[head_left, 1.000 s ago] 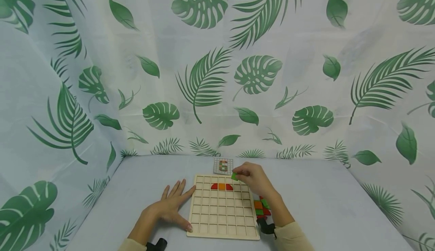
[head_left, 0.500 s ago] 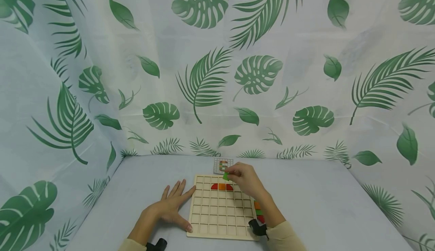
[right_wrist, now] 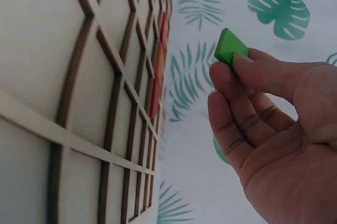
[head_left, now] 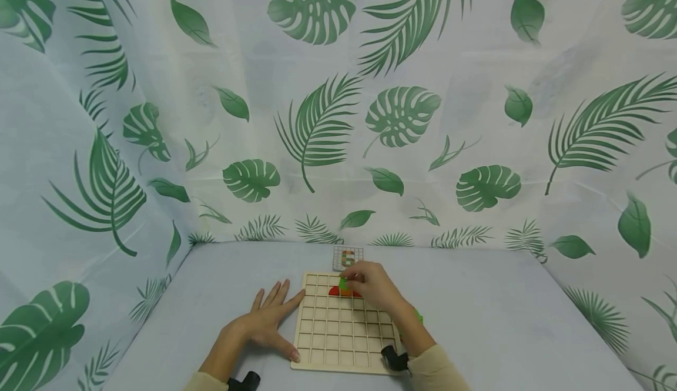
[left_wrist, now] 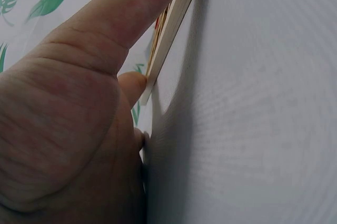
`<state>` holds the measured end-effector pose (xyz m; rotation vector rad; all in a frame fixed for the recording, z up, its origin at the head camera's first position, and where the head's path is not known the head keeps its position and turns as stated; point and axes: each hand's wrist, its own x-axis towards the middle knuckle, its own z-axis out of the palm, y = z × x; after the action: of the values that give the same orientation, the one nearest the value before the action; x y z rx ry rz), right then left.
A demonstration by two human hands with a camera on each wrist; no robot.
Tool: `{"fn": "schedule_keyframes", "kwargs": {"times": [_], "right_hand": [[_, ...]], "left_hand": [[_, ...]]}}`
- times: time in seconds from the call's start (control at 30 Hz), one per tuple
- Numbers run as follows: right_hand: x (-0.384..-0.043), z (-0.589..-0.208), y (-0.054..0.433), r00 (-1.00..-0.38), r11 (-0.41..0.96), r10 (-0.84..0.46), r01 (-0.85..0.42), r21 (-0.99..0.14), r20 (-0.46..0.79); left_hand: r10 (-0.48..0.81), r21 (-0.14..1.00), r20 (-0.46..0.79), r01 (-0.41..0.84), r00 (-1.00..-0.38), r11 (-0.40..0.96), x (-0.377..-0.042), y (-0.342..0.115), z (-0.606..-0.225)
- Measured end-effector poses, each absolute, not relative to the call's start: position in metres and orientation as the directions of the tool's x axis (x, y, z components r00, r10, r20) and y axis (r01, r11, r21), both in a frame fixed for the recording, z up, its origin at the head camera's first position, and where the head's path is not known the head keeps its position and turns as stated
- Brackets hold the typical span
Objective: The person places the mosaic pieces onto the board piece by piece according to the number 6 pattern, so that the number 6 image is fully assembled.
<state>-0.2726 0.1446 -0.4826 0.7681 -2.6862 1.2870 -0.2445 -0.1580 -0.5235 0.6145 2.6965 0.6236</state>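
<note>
My right hand pinches a small flat green block between thumb and fingertips. In the right wrist view, the block is raised off the wooden grid board. From the head view, it overlaps the board's upper rows, just behind an orange square. That square sits in the grid between two red pieces with rounded outer ends; the left red piece shows fully, the right one is partly covered by fingers. My left hand lies spread at the board's left edge, its thumb at the near corner and index finger farther up.
Behind the board lies a small printed card with a coloured grid pattern. More loose pieces, including a green one, lie right of the board, mostly hidden by my right forearm. A leaf-print curtain rises behind the table.
My right hand has carried the green block leftward and slightly nearer, from the board's upper right to just behind the orange square. My left hand has stayed put.
</note>
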Motion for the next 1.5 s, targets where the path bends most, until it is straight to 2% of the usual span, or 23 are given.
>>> {"fn": "schedule_keyframes", "kwargs": {"times": [0.5, 1.5], "right_hand": [[-0.271, -0.497, 0.127, -0.845, 0.591, -0.493, -0.501, -0.632, 0.209], [-0.272, -0.504, 0.122, -0.826, 0.608, -0.517, -0.540, -0.582, 0.226]], "left_hand": [[0.460, 0.476, -0.212, 0.320, -0.862, 0.819, -0.245, -0.156, -0.526], [0.461, 0.475, -0.215, 0.320, -0.861, 0.820, -0.244, -0.157, -0.522]]}}
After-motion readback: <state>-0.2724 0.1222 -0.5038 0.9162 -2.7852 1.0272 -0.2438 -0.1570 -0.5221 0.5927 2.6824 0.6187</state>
